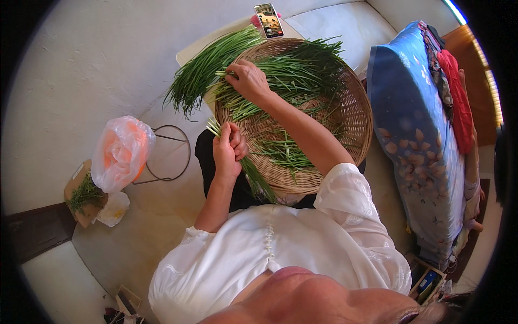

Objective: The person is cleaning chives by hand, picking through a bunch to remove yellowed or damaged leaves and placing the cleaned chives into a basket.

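A round wicker basket [356, 117] is before me, holding a large heap of long green stalks, probably garlic chives [291, 69], towards its far side. Shorter loose green pieces [285, 152] lie on its near floor. My left hand [230, 146] is closed around a small bunch of these stalks [255, 178]; their pale ends point up and left, their green ends hang down past the basket's left rim. My right hand [249, 81] is over the heap's left side, fingers pinched at the pale stalk ends. Another thick bundle [214, 65] lies left of the basket.
A phone [268, 20] stands beyond the basket. To the left are a knotted plastic bag [121, 154], a round metal stand [188, 152] and green sprigs [85, 194] on cardboard. A bed with a blue floral cover [417, 133] is at right.
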The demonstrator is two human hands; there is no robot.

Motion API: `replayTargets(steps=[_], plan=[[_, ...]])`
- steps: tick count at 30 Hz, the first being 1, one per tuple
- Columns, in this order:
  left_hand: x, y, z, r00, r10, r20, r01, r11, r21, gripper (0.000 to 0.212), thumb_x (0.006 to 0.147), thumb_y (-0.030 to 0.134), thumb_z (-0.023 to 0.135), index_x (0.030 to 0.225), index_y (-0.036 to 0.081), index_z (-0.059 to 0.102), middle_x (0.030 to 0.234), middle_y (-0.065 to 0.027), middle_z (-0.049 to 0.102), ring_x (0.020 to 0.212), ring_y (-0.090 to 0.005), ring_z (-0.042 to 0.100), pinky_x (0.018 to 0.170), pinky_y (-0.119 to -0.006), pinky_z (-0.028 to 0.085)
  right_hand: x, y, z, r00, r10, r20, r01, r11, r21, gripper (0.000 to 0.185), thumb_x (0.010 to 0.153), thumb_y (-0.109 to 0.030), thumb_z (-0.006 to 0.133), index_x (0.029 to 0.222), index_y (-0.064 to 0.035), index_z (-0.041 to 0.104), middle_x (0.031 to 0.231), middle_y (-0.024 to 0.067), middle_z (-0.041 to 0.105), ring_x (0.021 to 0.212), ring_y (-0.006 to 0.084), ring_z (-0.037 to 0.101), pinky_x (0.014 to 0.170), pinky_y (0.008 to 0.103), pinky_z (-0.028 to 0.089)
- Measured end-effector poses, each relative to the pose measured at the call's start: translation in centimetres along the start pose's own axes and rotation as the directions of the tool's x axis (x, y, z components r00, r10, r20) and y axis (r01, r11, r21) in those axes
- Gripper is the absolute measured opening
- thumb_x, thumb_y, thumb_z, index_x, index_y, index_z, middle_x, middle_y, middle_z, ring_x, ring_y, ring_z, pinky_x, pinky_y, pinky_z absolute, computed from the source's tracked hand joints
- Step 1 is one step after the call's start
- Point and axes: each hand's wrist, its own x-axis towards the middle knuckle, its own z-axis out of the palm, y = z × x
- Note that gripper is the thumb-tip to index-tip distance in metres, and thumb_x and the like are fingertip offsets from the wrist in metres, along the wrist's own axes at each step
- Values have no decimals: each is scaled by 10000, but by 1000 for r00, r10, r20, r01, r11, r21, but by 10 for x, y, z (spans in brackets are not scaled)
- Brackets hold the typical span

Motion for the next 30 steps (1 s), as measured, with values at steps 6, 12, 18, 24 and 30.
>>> replayTargets(steps=[6, 12, 18, 24, 30], plan=[[-1, 0, 1, 1000, 0, -8, 0, 1000, 2, 290, 1058, 309, 440, 887, 88, 519, 597, 50, 304, 445, -51, 262, 385, -232, 203, 2, 0, 1, 997, -64, -37, 61, 994, -91, 136, 818, -227, 697, 903, -133, 745, 922, 52, 646, 920, 258, 637, 751, 392, 535], [-1, -2, 0, 1000, 1, -14, -1, 1000, 10, 284, 1059, 299, 438, 887, 89, 520, 600, 50, 302, 451, -54, 259, 392, -236, 202, 7, -18, -16, 946, -244, -211, 243, 969, -30, 101, 874, -157, 670, 931, -73, 676, 830, 85, 590, 803, 299, 615, 634, 394, 510], [-1, -3, 0, 999, 33, 3, -33, 998, 51, 297, 1067, 302, 422, 896, 86, 534, 613, 43, 313, 457, -59, 262, 397, -249, 210, 26, -36, -58, 907, -265, -329, 315, 943, 109, 104, 915, -108, 634, 971, -20, 629, 839, 110, 614, 713, 281, 633, 616, 366, 507], [1, -6, -7, 997, 54, 50, -55, 998, 22, 305, 1071, 298, 410, 899, 85, 543, 612, 41, 330, 457, -60, 266, 396, -255, 213, 42, -43, -137, 915, 24, -404, 124, 934, 336, 158, 967, -147, 592, 1037, -17, 648, 922, 95, 670, 766, 196, 640, 679, 314, 523], [1, -6, -8, 997, 50, 56, -50, 999, 12, 293, 1064, 289, 428, 891, 85, 546, 594, 46, 313, 453, -57, 261, 387, -248, 200, 43, -44, -236, 824, 329, -462, 185, 614, 767, 227, 981, -211, 603, 1087, -16, 647, 877, 45, 650, 754, 128, 620, 616, 248, 515]])
